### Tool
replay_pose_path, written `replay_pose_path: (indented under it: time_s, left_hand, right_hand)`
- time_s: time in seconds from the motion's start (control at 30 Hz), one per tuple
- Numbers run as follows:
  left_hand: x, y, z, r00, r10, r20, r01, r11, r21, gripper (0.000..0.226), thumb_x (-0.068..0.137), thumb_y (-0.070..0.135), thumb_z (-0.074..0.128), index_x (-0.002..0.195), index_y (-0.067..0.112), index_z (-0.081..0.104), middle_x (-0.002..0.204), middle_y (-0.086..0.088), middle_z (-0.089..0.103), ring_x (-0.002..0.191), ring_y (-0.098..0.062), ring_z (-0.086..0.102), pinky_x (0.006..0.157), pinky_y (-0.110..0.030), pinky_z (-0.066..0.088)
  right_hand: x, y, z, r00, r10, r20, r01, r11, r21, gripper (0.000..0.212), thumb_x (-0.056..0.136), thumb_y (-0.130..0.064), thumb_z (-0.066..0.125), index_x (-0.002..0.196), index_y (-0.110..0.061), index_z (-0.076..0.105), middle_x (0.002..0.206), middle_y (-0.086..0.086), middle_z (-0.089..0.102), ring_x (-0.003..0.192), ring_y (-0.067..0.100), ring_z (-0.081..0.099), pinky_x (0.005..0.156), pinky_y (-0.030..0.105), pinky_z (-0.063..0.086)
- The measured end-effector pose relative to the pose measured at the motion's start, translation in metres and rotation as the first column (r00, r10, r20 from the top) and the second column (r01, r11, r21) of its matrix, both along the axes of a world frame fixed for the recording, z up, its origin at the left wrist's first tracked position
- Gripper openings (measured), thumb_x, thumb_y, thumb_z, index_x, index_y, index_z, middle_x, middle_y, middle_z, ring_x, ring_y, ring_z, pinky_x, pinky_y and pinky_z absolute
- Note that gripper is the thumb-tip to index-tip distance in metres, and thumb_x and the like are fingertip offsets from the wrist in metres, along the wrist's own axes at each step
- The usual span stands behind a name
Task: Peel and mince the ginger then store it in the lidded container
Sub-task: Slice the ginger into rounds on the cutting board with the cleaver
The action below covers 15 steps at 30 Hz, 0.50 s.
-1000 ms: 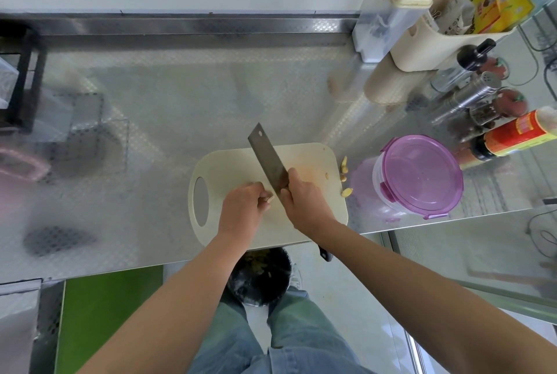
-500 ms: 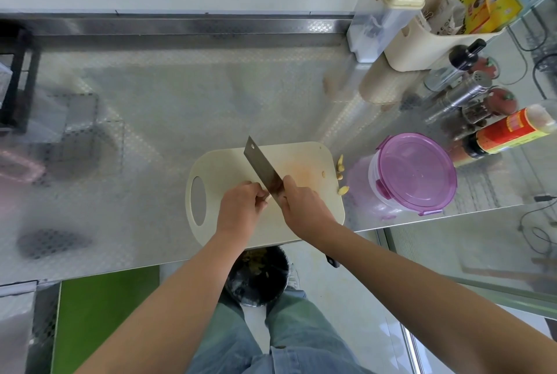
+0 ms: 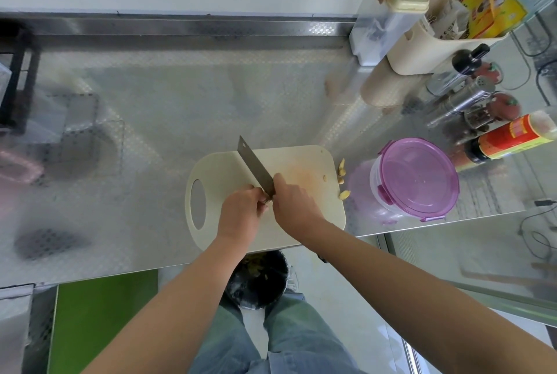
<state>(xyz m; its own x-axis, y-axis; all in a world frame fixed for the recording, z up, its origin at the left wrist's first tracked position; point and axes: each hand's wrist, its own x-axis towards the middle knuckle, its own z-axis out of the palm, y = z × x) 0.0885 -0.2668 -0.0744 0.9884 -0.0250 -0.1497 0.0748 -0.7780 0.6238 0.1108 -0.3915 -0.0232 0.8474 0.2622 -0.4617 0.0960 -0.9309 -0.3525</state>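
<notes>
Left hand (image 3: 241,211) is curling over the ginger, hidden beneath it mid cutting board (image 3: 301,159); right hand (image 3: 294,205) is gripping the cleaver (image 3: 256,167), blade pointing to 11 o'clock. Guiding the blade against tucked knuckles is looking safest. The lidded container (image 3: 419,181) is sitting at 3 o'clock.

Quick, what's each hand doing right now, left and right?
Left hand: fingers curled, holding a small ginger piece, mostly hidden.
Right hand: gripping the cleaver at its handle end.
</notes>
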Motion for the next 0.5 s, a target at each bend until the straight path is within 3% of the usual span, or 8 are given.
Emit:
replay_pose_path:
  time_s: [0.1, 0.23, 0.37, 0.5]
  left_hand:
    - [0.001, 0.001, 0.000, 1.000, 0.010, -0.007, -0.010, 0.999, -0.032, 0.006, 0.079, 0.006, 0.072, 0.076, 0.012, 0.072, 0.078, -0.005, 0.068, 0.071, -0.026, 0.063, 0.065, -0.039, 0.051]
    - [0.001, 0.001, -0.001, 1.000, -0.004, -0.015, 0.004, 1.000, 0.001, 0.004, 0.079, 0.010, 0.073, 0.082, 0.013, 0.073, 0.082, -0.003, 0.069, 0.075, -0.024, 0.063, 0.069, -0.038, 0.051]
    - [0.001, 0.000, -0.002, 1.000, -0.018, 0.000, 0.018, 1.000, 0.015, 0.003, 0.081, 0.010, 0.071, 0.079, 0.013, 0.072, 0.079, -0.003, 0.068, 0.072, -0.026, 0.063, 0.064, -0.039, 0.051]
    - [0.002, 0.003, -0.003, 1.000, -0.001, -0.013, 0.001, 1.000, -0.009, 0.003, 0.079, 0.013, 0.073, 0.082, 0.014, 0.073, 0.081, -0.002, 0.070, 0.076, -0.024, 0.064, 0.069, -0.038, 0.051]
  right_hand:
    - [0.001, 0.001, 0.000, 1.000, 0.004, -0.011, -0.004, 1.000, 0.010, 0.012, 0.097, -0.006, 0.038, 0.101, -0.015, 0.031, 0.074, 0.004, 0.046, 0.069, 0.028, 0.052, 0.053, 0.036, 0.037]
    - [-0.014, -0.012, -0.003, 1.000, -0.005, -0.021, 0.004, 0.998, -0.055, 0.028, 0.096, -0.006, 0.037, 0.122, -0.015, 0.032, 0.071, 0.001, 0.043, 0.066, 0.023, 0.048, 0.054, 0.034, 0.035]
    - [-0.001, 0.001, -0.007, 1.000, -0.003, 0.003, 0.003, 1.000, -0.001, 0.015, 0.095, -0.004, 0.038, 0.105, -0.015, 0.036, 0.072, 0.002, 0.047, 0.070, 0.028, 0.056, 0.058, 0.042, 0.049]
    - [-0.009, -0.006, -0.011, 1.000, 0.000, -0.012, -0.001, 1.000, -0.014, 0.021, 0.096, -0.004, 0.038, 0.113, -0.015, 0.034, 0.070, 0.001, 0.043, 0.067, 0.026, 0.052, 0.053, 0.035, 0.037]
